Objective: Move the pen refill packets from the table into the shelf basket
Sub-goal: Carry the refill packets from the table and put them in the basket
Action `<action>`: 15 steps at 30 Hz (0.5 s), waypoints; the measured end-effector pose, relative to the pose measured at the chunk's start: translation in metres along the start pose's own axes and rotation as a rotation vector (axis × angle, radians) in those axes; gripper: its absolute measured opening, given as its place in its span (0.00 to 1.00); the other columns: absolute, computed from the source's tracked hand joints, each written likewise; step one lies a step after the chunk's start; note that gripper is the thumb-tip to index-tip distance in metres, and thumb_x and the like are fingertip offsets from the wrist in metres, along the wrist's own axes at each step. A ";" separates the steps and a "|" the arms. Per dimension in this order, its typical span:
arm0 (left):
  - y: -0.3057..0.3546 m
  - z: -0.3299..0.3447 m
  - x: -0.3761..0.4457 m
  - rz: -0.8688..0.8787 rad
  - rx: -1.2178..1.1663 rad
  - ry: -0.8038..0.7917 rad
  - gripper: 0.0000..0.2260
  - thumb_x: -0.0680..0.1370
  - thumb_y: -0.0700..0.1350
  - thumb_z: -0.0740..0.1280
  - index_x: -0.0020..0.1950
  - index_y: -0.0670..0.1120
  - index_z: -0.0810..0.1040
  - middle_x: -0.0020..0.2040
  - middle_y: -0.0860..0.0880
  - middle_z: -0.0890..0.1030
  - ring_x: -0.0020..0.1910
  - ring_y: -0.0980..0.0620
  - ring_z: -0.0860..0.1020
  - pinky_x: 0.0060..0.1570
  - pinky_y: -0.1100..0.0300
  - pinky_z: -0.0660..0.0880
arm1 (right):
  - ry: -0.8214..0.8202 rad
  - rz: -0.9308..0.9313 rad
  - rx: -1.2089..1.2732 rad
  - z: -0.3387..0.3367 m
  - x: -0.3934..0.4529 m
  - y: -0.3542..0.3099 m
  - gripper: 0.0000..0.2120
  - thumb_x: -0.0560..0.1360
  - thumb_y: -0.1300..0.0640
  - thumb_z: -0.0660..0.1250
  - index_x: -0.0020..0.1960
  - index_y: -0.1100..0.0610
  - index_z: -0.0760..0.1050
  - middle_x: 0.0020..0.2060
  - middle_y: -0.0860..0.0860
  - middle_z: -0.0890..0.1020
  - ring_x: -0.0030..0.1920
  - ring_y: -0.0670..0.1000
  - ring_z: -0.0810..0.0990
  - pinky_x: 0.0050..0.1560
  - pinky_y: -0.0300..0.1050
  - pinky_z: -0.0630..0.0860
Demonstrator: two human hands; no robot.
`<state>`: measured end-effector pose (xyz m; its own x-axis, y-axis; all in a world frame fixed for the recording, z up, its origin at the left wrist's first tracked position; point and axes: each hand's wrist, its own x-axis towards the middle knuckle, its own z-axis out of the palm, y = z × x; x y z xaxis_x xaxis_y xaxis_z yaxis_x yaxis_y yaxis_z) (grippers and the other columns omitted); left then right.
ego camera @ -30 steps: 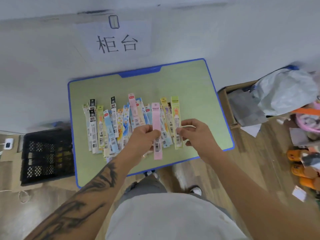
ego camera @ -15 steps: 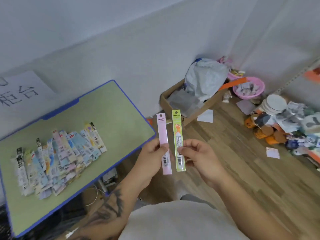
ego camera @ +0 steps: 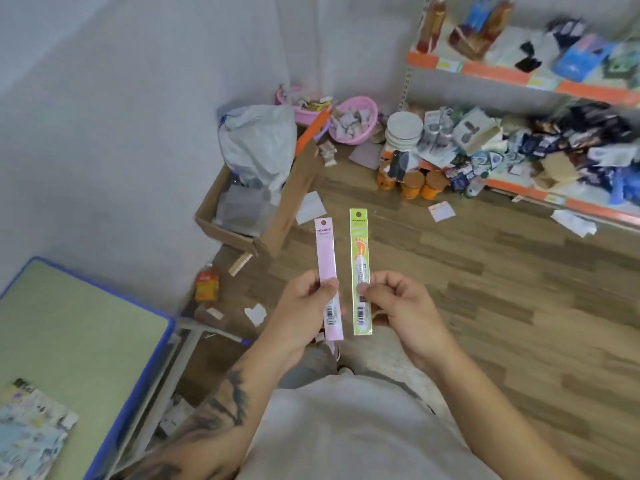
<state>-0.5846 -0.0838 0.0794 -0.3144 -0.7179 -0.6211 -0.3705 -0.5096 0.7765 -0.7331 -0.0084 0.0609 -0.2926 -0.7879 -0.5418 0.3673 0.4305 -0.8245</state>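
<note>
The shelf (ego camera: 519, 77) fills the frame's upper right (no basket visible); your left hand (ego camera: 304, 317) pinches the pink packet (ego camera: 327, 268), right hand (ego camera: 398, 306) the green packet (ego camera: 360, 261), both upright.

1. The left packet (ego camera: 327, 265) is plain pale pink with a barcode.
2. The right packet (ego camera: 360, 258) is lime green with an orange footprint.
3. The surface (ego camera: 69, 327) is pale green, edged blue.
4. The shelf (ego camera: 502, 76) edges are orange.
5. The floor (ego camera: 519, 306) is brown wood-grain.
</note>
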 end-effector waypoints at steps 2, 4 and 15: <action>0.015 0.019 0.021 -0.001 0.046 -0.062 0.08 0.86 0.43 0.64 0.56 0.41 0.80 0.43 0.42 0.82 0.39 0.49 0.84 0.47 0.48 0.82 | 0.067 0.000 0.041 -0.018 0.008 -0.005 0.02 0.80 0.64 0.70 0.49 0.63 0.79 0.40 0.64 0.85 0.38 0.57 0.83 0.39 0.47 0.79; 0.030 0.040 0.044 -0.005 0.074 -0.117 0.08 0.86 0.43 0.64 0.57 0.40 0.80 0.46 0.38 0.84 0.40 0.46 0.84 0.43 0.48 0.82 | 0.131 -0.007 0.072 -0.036 0.019 -0.012 0.04 0.80 0.63 0.70 0.45 0.61 0.79 0.41 0.67 0.83 0.40 0.60 0.81 0.43 0.53 0.77; 0.154 0.141 0.188 -0.042 0.067 -0.395 0.06 0.85 0.44 0.65 0.58 0.45 0.81 0.55 0.35 0.83 0.42 0.46 0.85 0.59 0.35 0.79 | 0.389 -0.025 0.053 -0.131 0.124 -0.122 0.06 0.80 0.58 0.71 0.48 0.61 0.80 0.40 0.57 0.84 0.40 0.54 0.80 0.44 0.50 0.74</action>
<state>-0.8241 -0.2308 0.0672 -0.6044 -0.4527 -0.6555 -0.4427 -0.4932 0.7489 -0.9294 -0.1006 0.0728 -0.6114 -0.5678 -0.5512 0.3976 0.3818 -0.8343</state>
